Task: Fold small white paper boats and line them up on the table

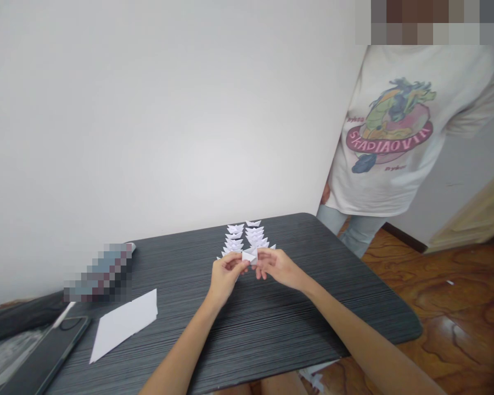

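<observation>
A small folded piece of white paper (249, 256) is held between my two hands above the dark table. My left hand (228, 274) pinches its left side, thumb in front. On the other side, my right hand (276, 265) grips the paper's right edge, with its lower fingers bent beneath. Just behind my hands stand several small white paper boats in two rows, a left row (234, 236) and a right row (255, 235). My hands hide the nearest boats in part.
White paper sheets (125, 325) lie on the dark table (313, 307) at the left. Near them are a black phone (51, 354) and a blurred-out item (101, 272). A person in a white T-shirt (395, 131) stands beyond the right edge. White scraps (313, 377) show below the front edge.
</observation>
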### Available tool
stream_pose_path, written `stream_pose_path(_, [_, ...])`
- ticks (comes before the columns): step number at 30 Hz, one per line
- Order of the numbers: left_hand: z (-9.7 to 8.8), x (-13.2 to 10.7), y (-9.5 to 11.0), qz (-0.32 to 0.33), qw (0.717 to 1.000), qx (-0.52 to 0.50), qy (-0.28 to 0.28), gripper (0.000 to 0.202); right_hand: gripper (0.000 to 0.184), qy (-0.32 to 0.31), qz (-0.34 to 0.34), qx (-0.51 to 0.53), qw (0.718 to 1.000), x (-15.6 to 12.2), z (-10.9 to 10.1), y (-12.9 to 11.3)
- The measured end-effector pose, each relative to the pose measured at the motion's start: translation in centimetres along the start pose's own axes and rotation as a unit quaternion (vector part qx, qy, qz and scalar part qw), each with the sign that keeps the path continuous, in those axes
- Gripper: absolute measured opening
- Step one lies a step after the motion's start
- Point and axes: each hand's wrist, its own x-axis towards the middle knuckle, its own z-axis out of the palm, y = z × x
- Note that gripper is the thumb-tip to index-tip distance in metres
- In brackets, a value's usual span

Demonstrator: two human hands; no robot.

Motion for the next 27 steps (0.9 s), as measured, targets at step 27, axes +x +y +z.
stream_pose_path(27, [0.3, -0.3, -0.2, -0.007, 0.998, 0.055, -0.025, 0.024, 0.032, 0.136, -0.01, -0.003, 0.991, 0.6, 0.3, 1.3])
